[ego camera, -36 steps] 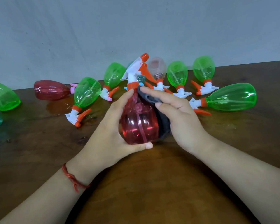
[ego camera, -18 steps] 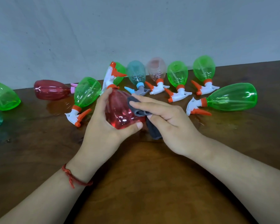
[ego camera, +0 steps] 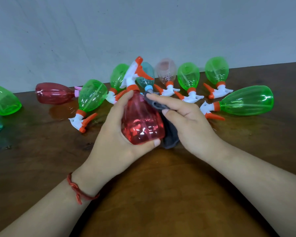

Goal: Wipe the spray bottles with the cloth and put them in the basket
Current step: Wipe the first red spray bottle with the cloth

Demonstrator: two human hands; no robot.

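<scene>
Mid-frame, the left hand (ego camera: 116, 134) grips a red spray bottle (ego camera: 142, 124); the right hand (ego camera: 186, 120) pinches a grey cloth (ego camera: 169, 135) against it.

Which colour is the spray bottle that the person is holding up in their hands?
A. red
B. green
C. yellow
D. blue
A: the left hand grips a red spray bottle with a white and orange sprayer on top, and the right hand holds the grey cloth against its side.
</scene>
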